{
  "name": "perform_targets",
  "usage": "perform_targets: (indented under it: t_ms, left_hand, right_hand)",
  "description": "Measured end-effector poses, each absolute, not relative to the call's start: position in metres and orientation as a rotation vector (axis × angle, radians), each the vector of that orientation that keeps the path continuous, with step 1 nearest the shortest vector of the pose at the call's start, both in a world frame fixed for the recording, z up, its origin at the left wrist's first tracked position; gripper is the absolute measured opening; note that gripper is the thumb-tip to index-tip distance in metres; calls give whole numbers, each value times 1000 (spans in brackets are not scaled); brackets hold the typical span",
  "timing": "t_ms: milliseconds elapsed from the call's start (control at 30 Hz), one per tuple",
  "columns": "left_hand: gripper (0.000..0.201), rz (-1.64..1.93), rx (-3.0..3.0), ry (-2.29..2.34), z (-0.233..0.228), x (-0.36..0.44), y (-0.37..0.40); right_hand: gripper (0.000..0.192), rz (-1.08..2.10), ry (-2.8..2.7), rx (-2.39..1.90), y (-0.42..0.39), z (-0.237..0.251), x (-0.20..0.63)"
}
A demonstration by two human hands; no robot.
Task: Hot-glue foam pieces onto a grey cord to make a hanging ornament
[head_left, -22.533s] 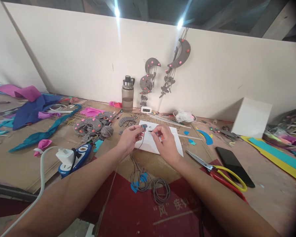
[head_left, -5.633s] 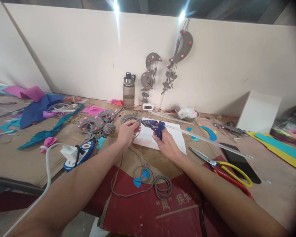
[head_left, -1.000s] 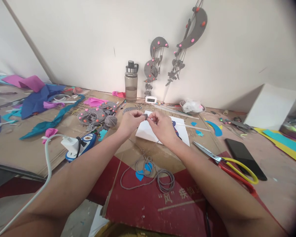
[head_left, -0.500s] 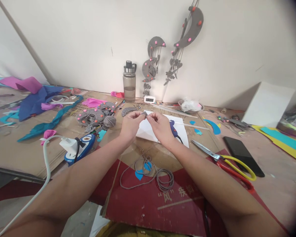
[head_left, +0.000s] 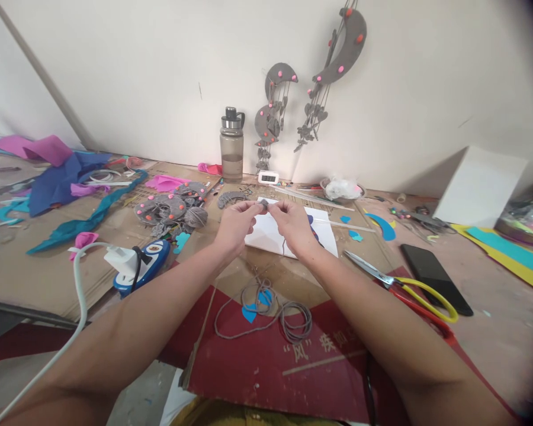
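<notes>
My left hand (head_left: pixel 238 226) pinches a small grey piece (head_left: pixel 263 204), which looks wrapped in yarn, over a white sheet (head_left: pixel 266 234). My right hand (head_left: pixel 292 228) has its fingertips closed at the same piece, and a short grey strand hangs below them. Behind my right hand a blue tool (head_left: pixel 311 219) with a clear stick in it is mostly hidden; it looks like a glue gun. Nearer to me, loose grey yarn (head_left: pixel 295 322) lies coiled around blue paper cut-outs (head_left: pixel 249 313) on the red and brown cardboard (head_left: pixel 231 373).
Red-and-yellow scissors (head_left: pixel 400 284) and a black phone (head_left: pixel 435 278) lie to the right. A blue power strip (head_left: pixel 153 260) with a white cable is left of my arm. Grey moon shapes (head_left: pixel 164 210), a yarn ball (head_left: pixel 196 217) and a bottle (head_left: pixel 232 148) stand farther back. Moon mobiles (head_left: pixel 353 50) hang at the wall.
My right hand has turned slightly, and a yarn strand now shows below its fingers. The view has shifted a little; the grey piece stays between both hands.
</notes>
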State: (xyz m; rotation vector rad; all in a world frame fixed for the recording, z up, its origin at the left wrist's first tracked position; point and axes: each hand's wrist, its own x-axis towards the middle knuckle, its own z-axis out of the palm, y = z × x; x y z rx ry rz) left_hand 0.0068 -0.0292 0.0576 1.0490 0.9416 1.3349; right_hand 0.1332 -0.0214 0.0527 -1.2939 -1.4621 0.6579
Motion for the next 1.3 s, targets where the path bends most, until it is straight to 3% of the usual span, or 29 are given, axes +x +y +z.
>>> perform_targets:
  t_ms: [1300]
  left_hand:
    - [25, 1296, 1074, 965, 52, 4, -25]
  right_hand:
    - [21, 773, -1493, -1284, -19, 47, 135]
